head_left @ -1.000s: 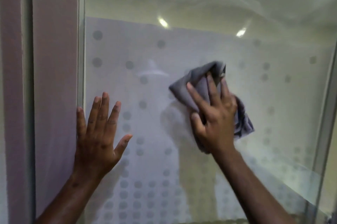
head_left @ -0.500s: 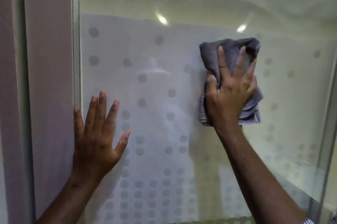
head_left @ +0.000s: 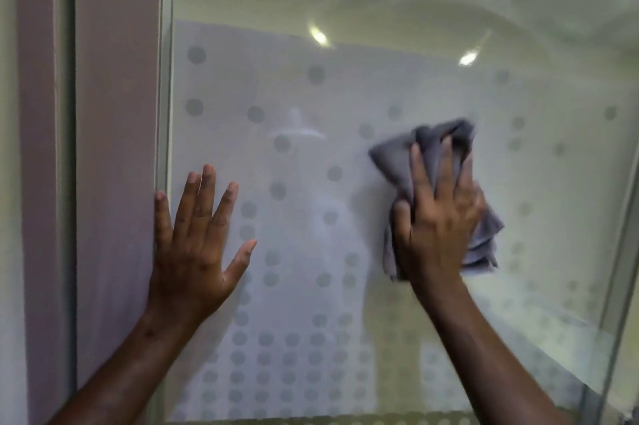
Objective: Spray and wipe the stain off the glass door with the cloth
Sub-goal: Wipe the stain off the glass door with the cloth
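While left hand braces flat, fingers splayed, on glass door, right hand presses soft, bunched cloth, right of centre; grip mid-wad.

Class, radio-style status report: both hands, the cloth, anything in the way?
Left hand flat on glass door, empty. Right hand pressing grey cloth to the glass. No stain discernible. Nothing in the way.

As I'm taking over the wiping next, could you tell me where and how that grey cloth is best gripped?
Grip the bunched middle of the grey cloth, palm flat from the room side, as the right hand does: it lies crumpled against the glass door, so only that face is reachable.
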